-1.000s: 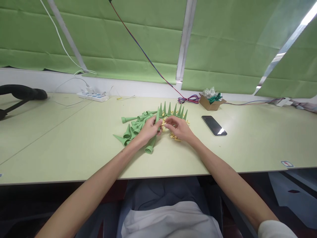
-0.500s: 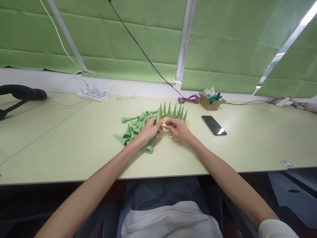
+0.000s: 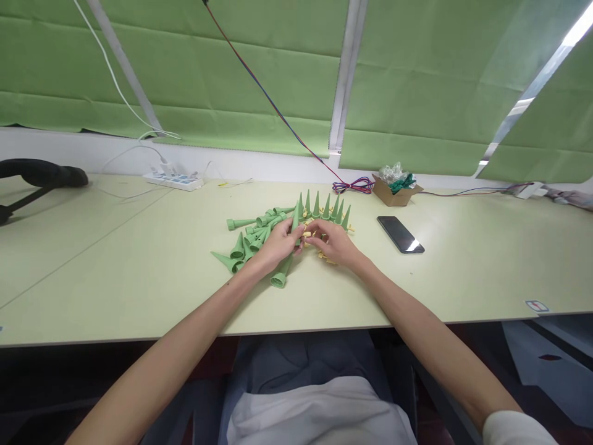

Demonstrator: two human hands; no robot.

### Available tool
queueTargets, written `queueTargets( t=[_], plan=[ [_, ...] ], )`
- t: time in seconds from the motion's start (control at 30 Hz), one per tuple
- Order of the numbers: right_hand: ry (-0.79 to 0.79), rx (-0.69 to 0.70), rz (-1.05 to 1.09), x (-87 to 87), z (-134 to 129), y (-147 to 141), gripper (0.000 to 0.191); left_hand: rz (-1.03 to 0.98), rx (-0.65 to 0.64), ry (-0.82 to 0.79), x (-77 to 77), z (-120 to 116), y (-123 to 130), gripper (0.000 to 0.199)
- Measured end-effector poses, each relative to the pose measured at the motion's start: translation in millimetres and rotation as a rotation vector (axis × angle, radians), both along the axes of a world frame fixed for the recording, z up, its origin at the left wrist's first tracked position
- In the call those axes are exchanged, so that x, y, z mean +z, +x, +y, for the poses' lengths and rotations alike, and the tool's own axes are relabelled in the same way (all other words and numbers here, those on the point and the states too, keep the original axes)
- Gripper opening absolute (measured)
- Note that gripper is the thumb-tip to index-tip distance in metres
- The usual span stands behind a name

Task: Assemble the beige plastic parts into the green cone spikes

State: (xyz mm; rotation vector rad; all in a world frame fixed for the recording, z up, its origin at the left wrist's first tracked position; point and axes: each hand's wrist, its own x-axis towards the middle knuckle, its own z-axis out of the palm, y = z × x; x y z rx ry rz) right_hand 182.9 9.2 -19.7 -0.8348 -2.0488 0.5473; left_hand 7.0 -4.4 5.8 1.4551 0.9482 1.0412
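My left hand [image 3: 280, 242] is closed around a green plastic spike [image 3: 296, 217], its pointed end up. Against the side of that spike, my right hand [image 3: 334, 241] pinches a small yellow valve piece [image 3: 306, 234]. Its fingertips almost meet my left fingers. Behind my hands several green spikes [image 3: 326, 209] stand upright in a curved row. To the left lies a heap of loose green spikes [image 3: 254, 238], and one more spike [image 3: 278, 279] lies below my left hand. Small yellow pieces [image 3: 330, 258] are scattered beside and partly under my right hand.
A black phone [image 3: 400, 235] lies to the right on the pale table [image 3: 152, 290]. Behind it are a small cardboard box [image 3: 393, 195] with plastic wrap and a coiled red-blue cable [image 3: 354, 185]. A white power strip [image 3: 175, 179] is at the back left.
My right fingers have shifted slightly and bent more around the yellow piece at the spike. My left hand and the spike in it have stayed in place.
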Motion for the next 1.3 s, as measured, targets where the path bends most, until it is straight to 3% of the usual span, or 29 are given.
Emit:
queueTargets(
  t=[0.5, 0.87, 1.2, 1.3],
  plan=[
    [0.018, -0.043, -0.066, -0.7, 0.0, -1.6, 0.027, 0.026, 0.001, 0.007, -2.3, 0.9, -1.3, 0.025],
    [0.043, -0.041, -0.022, -1.9, 1.1, -0.9, 0.014, 0.031, -0.003, 0.009, -1.5, -0.2, -0.7, 0.024],
    [0.027, -0.051, -0.070, -1.8, -0.3, -1.7, 0.030, 0.032, 0.002, 0.002, -2.9, 0.8, -0.8, 0.024],
    [-0.001, -0.050, -0.066, -1.7, -0.5, -1.9, 0.025, 0.035, 0.007, 0.004, -4.1, 2.2, -0.8, 0.022]
  ],
)
